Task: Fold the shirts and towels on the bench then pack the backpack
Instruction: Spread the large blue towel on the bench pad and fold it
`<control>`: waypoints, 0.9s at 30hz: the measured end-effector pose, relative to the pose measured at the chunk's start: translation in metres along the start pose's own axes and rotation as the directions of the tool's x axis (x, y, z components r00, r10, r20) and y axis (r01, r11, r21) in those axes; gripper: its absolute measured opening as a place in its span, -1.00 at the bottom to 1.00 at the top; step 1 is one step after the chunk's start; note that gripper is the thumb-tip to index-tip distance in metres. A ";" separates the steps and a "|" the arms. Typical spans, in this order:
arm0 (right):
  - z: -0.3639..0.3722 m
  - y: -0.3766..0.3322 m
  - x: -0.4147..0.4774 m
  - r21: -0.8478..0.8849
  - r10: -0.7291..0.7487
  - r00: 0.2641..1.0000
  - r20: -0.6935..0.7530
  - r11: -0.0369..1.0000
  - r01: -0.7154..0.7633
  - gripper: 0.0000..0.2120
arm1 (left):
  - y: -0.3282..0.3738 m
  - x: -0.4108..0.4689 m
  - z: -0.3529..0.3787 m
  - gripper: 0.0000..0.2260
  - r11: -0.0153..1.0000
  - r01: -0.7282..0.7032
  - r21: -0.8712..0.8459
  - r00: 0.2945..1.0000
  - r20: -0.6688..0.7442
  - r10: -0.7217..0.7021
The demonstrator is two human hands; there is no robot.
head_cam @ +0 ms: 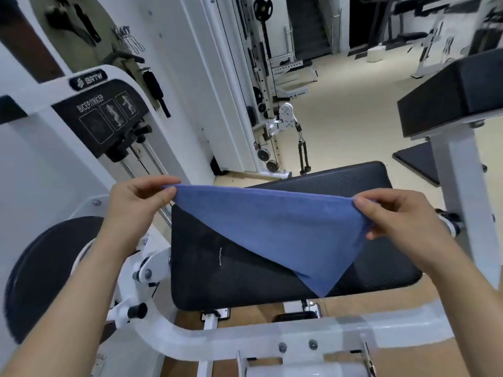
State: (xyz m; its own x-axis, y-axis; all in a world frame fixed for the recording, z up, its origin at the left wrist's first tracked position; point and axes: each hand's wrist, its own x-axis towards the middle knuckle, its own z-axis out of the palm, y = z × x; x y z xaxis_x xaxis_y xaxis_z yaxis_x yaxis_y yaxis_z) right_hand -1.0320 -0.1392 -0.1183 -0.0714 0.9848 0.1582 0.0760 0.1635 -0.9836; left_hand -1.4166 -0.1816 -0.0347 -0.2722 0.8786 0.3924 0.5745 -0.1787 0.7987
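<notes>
A blue cloth towel [272, 229] is pinched by left hand [136, 205] and right hand [397, 221] fingers [366, 206]; the black padded tabletop [217, 276] below is partly hidden.

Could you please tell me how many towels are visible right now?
1. A blue towel is stretched between the left hand and right hand, hanging over the black bench pad. Others may lie outside the view.

A person's left hand [137, 198] and right hand [392, 216] each pinch an upper corner of a blue towel [275, 229], stretched above a black padded bench [340, 175]. The towel's lower corner hangs toward five o'clock, over the pad's near edge. A white biceps/triceps machine [109, 110] stands at ten o'clock.
</notes>
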 end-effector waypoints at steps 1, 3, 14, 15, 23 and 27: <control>0.010 -0.007 -0.006 -0.033 -0.043 0.999 -0.022 0.999 0.042 -0.80 | -0.005 -0.009 -0.014 -0.71 0.999 0.001 -0.043 1.000 -0.015 -0.002; 0.029 -0.021 -0.019 -0.107 -0.129 0.991 -0.044 0.986 0.124 -0.82 | -0.015 -0.024 -0.040 -0.76 0.990 0.017 -0.138 0.999 -0.027 -0.021; 0.062 -0.071 -0.034 -0.192 -0.102 0.994 -0.033 0.977 0.094 -0.67 | -0.058 -0.055 -0.083 -0.78 0.951 0.084 -0.298 0.996 -0.006 -0.090; 0.061 -0.067 -0.027 -0.213 -0.069 0.998 -0.006 0.975 0.066 -0.73 | -0.065 -0.052 -0.075 -0.77 0.952 0.111 -0.285 0.993 -0.011 -0.119; 0.081 0.040 0.064 -0.509 0.266 0.964 0.019 0.832 -0.220 -0.83 | -0.153 -0.012 0.028 -0.82 0.918 0.384 -0.102 0.923 0.024 -0.384; 0.090 0.081 0.114 -0.643 0.211 0.969 -0.128 0.726 -0.243 -0.88 | -0.177 0.029 0.063 -0.81 0.922 0.388 -0.004 0.922 0.000 -0.388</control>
State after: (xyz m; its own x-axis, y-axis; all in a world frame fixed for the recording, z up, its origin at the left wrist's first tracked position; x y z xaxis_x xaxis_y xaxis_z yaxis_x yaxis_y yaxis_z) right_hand -1.1237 -0.0190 -0.1875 0.0746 0.9963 -0.0426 0.7123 -0.0832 -0.6969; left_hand -1.4777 -0.0963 -0.1931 -0.4733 0.8794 0.0519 0.4213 0.1742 0.8900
